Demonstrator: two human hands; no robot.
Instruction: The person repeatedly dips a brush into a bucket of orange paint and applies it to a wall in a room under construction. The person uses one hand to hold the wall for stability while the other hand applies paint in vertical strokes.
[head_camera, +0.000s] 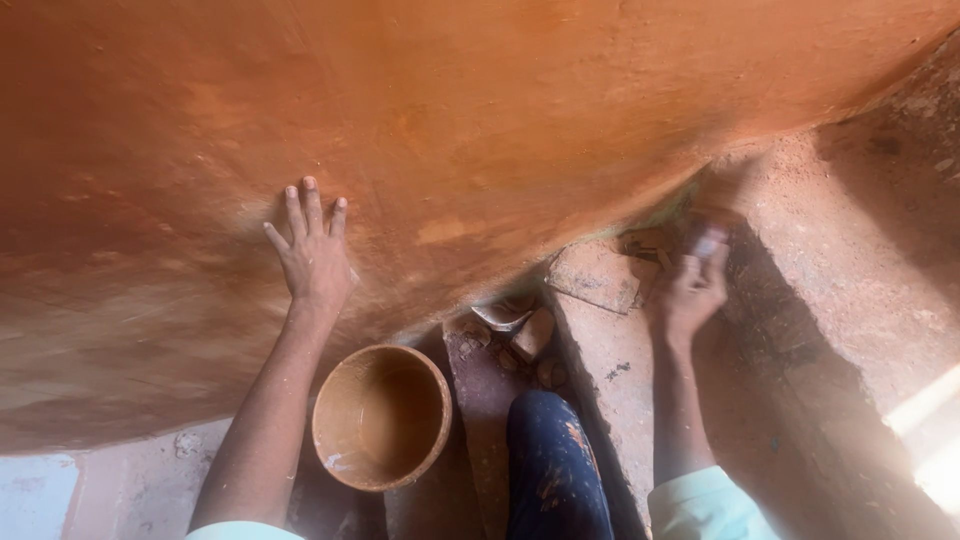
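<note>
Against the big curved orange clay wall (480, 110) that fills the upper view, we have our left hand (312, 255) pressed flat, fingers spread and pointing up. The wall's underside slopes down and away to the right, where our right hand (690, 285) works at its lower edge, fingers curled around a small pale object (708, 243); it is too blurred for us to name. Each hand is at the wall, the right one lower. Below, between our arms, a round clay-stained bowl (335, 460) sits beside our dark trouser knee (550, 470) on the dusty brick floor (850, 300).
</note>
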